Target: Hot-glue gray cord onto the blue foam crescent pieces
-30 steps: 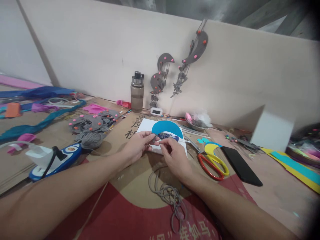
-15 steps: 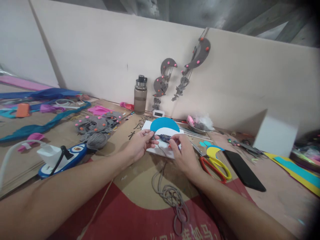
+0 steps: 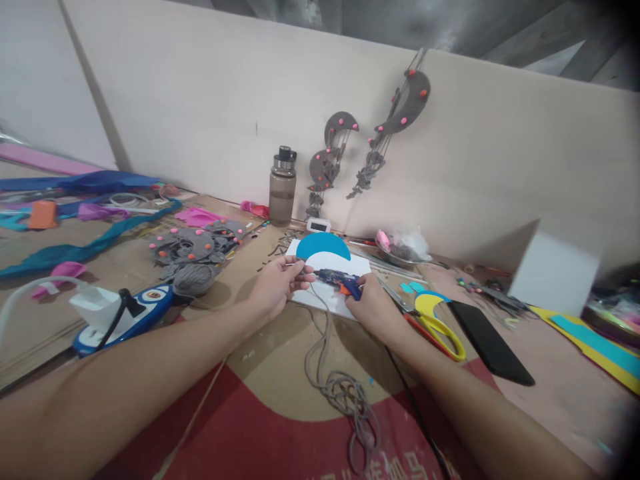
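Observation:
My right hand [image 3: 373,303] is closed around the handle of a dark blue glue gun [image 3: 337,277], whose tip points left. The tip is close to the fingers of my left hand [image 3: 280,283]. My left hand pinches the end of a grey cord [image 3: 327,327], which runs down into a loose tangle. Behind the gun, a blue crescent [image 3: 324,245] lies on a white sheet [image 3: 360,265]. Whether the gun's tip touches the cord is too small to tell.
Scissors [image 3: 440,330] and a black phone [image 3: 490,343] lie right of my right hand. A bottle [image 3: 283,190] stands behind. Grey yarn [image 3: 194,279] and a power strip [image 3: 150,303] are at left. Grey crescent ornaments [image 3: 413,103] hang on the wall.
My right hand has shifted slightly right and down, and more of the glue gun shows. The blue crescent sits a little further left, and the cord near my left hand has moved.

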